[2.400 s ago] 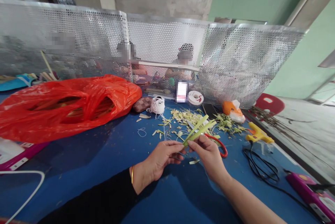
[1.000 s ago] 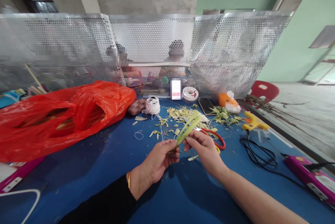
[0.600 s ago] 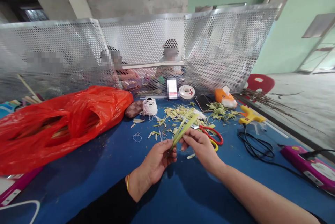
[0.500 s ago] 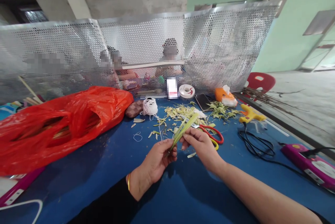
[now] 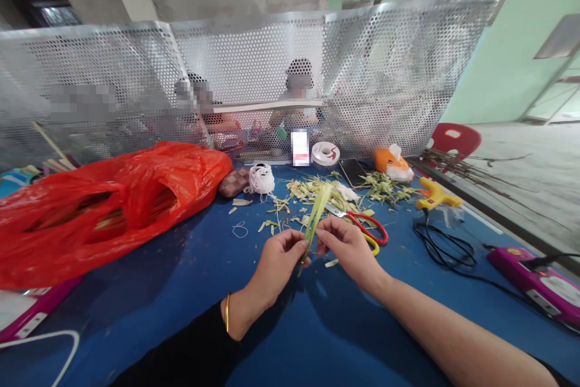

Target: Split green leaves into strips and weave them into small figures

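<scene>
Centre of frame, above the blue worktop (image 5: 149, 290): left hand (image 5: 274, 266) and right hand (image 5: 347, 249) both pinch a bundle of green leaf strips (image 5: 315, 218), which slants up toward the top. Red-handled scissors (image 5: 369, 229) lie just right of the hands; leaf scraps (image 5: 312, 192) are scattered behind them.

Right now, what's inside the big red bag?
Through the red bag you can make out long pale sticks or stalks lying lengthwise. The plastic covers most of them, so what they are exactly stays hidden.
</scene>
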Demonstrator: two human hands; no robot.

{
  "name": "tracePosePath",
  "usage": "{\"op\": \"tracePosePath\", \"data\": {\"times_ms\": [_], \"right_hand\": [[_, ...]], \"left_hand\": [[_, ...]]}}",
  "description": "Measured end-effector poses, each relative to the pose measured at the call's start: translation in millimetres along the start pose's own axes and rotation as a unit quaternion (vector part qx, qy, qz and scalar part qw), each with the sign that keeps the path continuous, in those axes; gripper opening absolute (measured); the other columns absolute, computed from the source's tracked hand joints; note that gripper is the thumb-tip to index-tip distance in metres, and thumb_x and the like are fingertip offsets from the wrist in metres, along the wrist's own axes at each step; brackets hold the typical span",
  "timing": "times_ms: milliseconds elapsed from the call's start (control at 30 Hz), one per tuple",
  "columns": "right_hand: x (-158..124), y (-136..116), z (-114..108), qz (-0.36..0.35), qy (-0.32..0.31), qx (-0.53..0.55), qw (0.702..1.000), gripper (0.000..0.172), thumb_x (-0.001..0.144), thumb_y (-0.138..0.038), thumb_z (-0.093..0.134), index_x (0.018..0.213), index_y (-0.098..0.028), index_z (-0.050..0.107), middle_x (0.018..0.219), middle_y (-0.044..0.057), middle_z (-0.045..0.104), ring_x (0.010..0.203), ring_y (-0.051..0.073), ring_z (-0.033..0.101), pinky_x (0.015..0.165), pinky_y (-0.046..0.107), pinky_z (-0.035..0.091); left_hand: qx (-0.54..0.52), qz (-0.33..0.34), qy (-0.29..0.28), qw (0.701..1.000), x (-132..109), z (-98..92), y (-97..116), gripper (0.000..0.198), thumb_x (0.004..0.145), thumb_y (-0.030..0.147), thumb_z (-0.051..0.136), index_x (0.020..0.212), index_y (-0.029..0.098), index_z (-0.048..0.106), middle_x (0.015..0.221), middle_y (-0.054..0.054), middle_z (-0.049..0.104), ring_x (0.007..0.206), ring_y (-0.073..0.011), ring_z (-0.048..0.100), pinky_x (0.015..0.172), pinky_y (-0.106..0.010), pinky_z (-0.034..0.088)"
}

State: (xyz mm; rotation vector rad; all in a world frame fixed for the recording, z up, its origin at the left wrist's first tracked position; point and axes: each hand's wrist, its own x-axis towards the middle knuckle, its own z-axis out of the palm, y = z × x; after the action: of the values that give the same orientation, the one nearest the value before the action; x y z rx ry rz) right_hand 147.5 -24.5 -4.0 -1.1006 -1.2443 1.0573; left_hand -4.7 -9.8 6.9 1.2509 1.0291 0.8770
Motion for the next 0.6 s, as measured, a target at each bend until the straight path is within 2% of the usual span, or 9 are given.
{"op": "tracePosePath", "data": {"times_ms": [267, 500, 600], "right_hand": [[-1.0, 5.0, 3.1, -0.008, 0.01, -0.025, 1.0, 0.03, 0.078, -0.043, 0.067, 0.066, -0.02, 0.053, 0.054, -0.004, 0.055, 0.051, 0.013, 0.056, 0.052, 0.026, 0.045], [-5.4, 5.3, 3.8, -0.045, 0.016, -0.035, 0.998, 0.029, 0.081, -0.041, 0.065, 0.067, -0.02, 0.051, 0.06, -0.002, 0.055, 0.057, 0.014, 0.055, 0.056, 0.026, 0.045], [-6.6, 8.6, 3.6, -0.075, 0.004, -0.069, 0.995, 0.024, 0.085, -0.037, 0.062, 0.07, -0.02, 0.053, 0.063, -0.001, 0.056, 0.06, 0.015, 0.053, 0.059, 0.027, 0.045]], "left_hand": [[0.031, 0.06, -0.001, 0.998, 1.1, -0.2, -6.4, 0.013, 0.073, 0.028, 0.066, 0.071, 0.017, 0.061, 0.064, 0.001, 0.061, 0.058, -0.0135, 0.058, 0.058, -0.025, 0.045], [-0.069, -0.013, -0.032, 0.997, 0.1, 0.0, -3.2, 0.021, 0.073, 0.035, 0.068, 0.075, 0.017, 0.057, 0.067, 0.0, 0.065, 0.055, -0.0123, 0.058, 0.053, -0.024, 0.044], [-0.097, -0.035, -0.02, 0.994, 1.4, -1.2, -5.5, 0.024, 0.071, 0.036, 0.07, 0.075, 0.017, 0.057, 0.063, 0.001, 0.063, 0.054, -0.0119, 0.058, 0.054, -0.024, 0.046]]}}
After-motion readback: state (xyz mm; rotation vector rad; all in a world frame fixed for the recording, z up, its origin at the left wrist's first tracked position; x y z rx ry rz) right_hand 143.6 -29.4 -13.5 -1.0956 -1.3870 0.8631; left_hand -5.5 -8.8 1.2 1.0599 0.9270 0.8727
